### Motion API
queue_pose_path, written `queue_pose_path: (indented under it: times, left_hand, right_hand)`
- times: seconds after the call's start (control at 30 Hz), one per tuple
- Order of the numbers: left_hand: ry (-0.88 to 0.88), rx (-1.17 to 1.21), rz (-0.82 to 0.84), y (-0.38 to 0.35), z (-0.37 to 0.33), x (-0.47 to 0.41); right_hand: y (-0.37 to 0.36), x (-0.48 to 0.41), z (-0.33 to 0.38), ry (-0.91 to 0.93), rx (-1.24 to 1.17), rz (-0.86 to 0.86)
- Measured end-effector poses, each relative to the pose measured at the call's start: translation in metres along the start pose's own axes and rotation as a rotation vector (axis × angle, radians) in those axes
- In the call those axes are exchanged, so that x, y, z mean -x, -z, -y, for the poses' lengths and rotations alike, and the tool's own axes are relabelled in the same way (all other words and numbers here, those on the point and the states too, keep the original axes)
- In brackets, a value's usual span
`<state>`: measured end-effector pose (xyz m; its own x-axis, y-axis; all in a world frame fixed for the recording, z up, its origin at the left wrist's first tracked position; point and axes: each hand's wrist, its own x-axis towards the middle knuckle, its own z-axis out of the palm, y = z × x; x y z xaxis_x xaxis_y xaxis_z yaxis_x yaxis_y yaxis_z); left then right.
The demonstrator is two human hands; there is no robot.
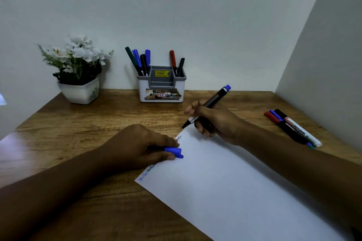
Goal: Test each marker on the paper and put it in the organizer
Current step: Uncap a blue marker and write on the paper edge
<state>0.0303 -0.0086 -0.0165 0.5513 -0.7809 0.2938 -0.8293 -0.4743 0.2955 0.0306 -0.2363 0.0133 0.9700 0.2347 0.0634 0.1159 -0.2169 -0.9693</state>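
Note:
My right hand [213, 121] grips an uncapped black marker with a blue end [212, 101], tip down at the far corner of the white paper [225, 188]. My left hand [141, 146] rests on the paper's left edge and holds the blue cap [174, 151]. Small scribbles in ink run along that left edge. The white and grey organizer [161, 89] stands at the back against the wall with several markers upright in it: green, blue, black and red.
Several loose markers [293, 127] lie at the right on the wooden desk [88, 123], near the side wall. A white pot of white flowers [78, 72] stands at the back left.

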Motion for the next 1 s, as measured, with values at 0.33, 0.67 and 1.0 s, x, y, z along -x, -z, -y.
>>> queue_pose_path:
  times: [0.33, 0.67, 1.0]
  left_hand:
    - [-0.018, -0.073, 0.05, -0.008, 0.009, -0.004]
    - [-0.021, -0.038, 0.049, -0.006, 0.009, -0.005]
    - [-0.003, -0.026, 0.048, -0.005, 0.008, -0.005]
  right_hand:
    - [0.002, -0.013, -0.025, 0.013, 0.019, 0.016]
    - [0.001, -0.014, -0.026, 0.024, 0.046, 0.035]
    - [0.0, -0.014, -0.025, 0.005, 0.099, 0.016]
